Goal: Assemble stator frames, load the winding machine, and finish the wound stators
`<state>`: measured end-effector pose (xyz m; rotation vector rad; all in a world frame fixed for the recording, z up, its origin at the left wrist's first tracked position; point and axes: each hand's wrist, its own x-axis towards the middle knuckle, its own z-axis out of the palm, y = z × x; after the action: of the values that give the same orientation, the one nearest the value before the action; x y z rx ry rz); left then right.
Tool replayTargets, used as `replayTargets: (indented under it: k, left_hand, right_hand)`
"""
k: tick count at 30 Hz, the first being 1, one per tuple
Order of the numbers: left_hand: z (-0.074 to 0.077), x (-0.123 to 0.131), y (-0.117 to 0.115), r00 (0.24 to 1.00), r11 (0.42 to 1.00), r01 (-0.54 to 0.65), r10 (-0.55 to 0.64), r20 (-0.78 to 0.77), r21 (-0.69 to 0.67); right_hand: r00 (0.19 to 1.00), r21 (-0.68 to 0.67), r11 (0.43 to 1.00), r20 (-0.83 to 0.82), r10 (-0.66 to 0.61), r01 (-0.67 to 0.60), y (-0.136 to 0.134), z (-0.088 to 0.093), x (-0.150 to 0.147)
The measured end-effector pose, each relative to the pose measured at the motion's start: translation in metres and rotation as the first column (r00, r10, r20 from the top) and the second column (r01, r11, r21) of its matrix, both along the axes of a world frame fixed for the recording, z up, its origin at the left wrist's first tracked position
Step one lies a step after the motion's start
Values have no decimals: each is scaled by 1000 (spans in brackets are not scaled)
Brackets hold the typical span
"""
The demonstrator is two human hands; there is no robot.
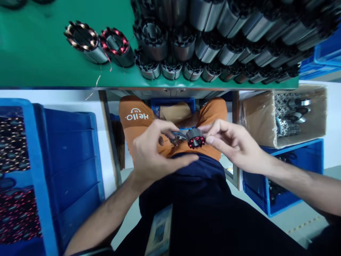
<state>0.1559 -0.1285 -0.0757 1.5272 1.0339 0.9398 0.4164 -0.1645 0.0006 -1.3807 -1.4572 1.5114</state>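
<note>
Over my lap, my right hand pinches a small motor stator by its right side. Red wire windings show on the end that faces me, and its wall is dark metal. My left hand is to the left of the stator, its thumb stretched out below. Its curled fingers are on a shiny metal piece, possibly a small cutting tool, whose tip lies close to the stator. The fingers hide much of that piece, so I cannot tell its exact kind.
Ahead, a green-topped table bears stacked stators, plus a copper-wound stator and a red-wound stator. Blue crates flank my left side. At right, a cardboard box with metal parts sits above a blue bin.
</note>
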Motion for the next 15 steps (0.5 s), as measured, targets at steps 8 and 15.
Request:
replayTargets:
  k: [8, 15]
  left_hand:
    - [39, 0, 1, 953, 954, 299, -299, 44, -3]
    - [33, -13, 2, 989, 905, 149, -135, -62, 398]
  right_hand:
    - [953, 391, 888, 265, 144, -243, 30, 21, 12]
    - [929, -267, 892, -176, 325, -363, 43, 25, 25]
